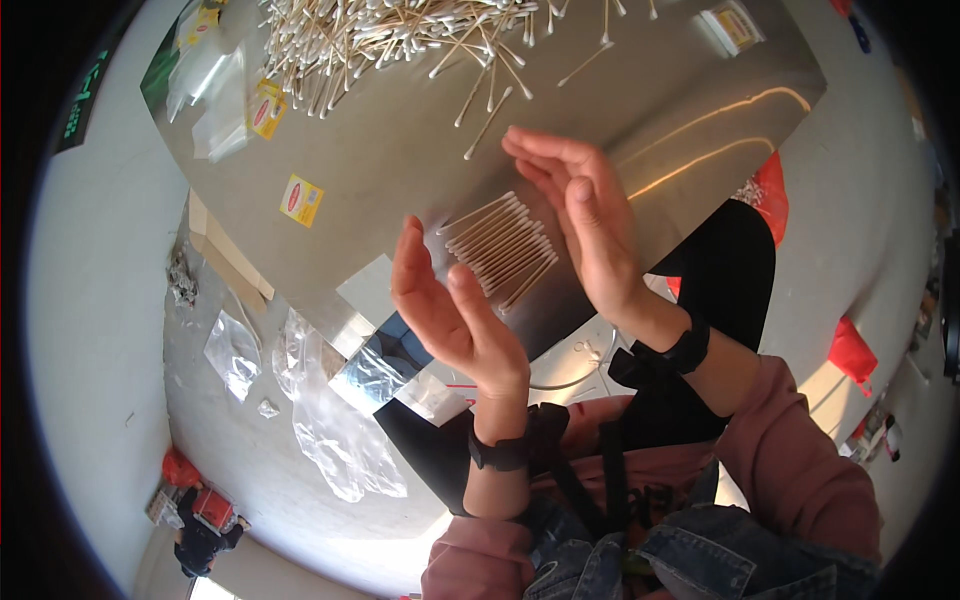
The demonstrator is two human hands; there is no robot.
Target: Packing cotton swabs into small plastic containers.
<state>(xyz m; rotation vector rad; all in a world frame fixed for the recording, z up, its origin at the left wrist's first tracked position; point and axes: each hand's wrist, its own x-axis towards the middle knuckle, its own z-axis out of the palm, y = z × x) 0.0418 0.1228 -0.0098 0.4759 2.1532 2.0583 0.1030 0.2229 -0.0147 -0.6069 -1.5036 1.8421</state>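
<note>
A neat row of cotton swabs [502,250] lies flat on the shiny metal table [400,150], side by side with their tips lined up. The left hand [450,310] stands on its edge just beside the near left end of the row, palm turned toward the swabs, fingers straight and together. The right hand [580,215] stands the same way at the far right end, palm facing in. Both hands are flat and wide, holding nothing; the row sits between the two palms. Whether the palms touch the swab tips cannot be told.

Beyond the hands a big loose heap of swabs [380,35] covers the far part of the table, with a few strays [488,105] lying between the heap and the row; they are too many to count.

Two small yellow labels with a red oval lie on the left of the table, one [301,200] flat and alone, the other [265,108] on a clear plastic bag [215,100]. A third small packet [735,27] lies at the far right corner. Crumpled clear bags [330,430] lie on the floor below the table edge.
</note>
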